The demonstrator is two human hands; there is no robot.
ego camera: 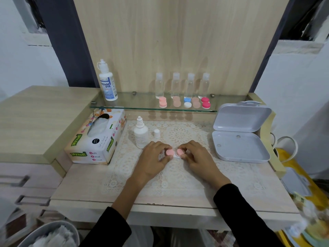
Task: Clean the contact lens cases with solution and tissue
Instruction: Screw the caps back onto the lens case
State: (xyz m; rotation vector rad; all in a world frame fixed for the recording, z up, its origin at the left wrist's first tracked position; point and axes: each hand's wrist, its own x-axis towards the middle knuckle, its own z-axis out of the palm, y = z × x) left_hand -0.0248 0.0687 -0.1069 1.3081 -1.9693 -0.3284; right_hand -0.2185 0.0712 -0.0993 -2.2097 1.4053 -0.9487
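Lace mat (pixel 178 186): left hand (pixel 153 158) and right hand (pixel 198 157) pinch lens case (pixel 169 152) (body mostly hidden).

Pink-capped, white-bodied contact lens case (pixel 169 152) on the cream, lace-patterned mat (pixel 178 186). Left of the mat: white tissue box (pixel 99 145) with orange flowers and green lettering. Right of the mat: pale grey container (pixel 239 148). Behind the mat: spare cases (pixel 185 102) in peach, pink, blue-and-white and magenta.

Reaches forward with both forearms, black sleeves ending above bare wrists. Curls left hand (pixel 154 157) palm down, fingertips pinching one pink round lid of a small white plastic contact lens case (pixel 169 152); grips the other lid likewise with right hand (pixel 197 156).
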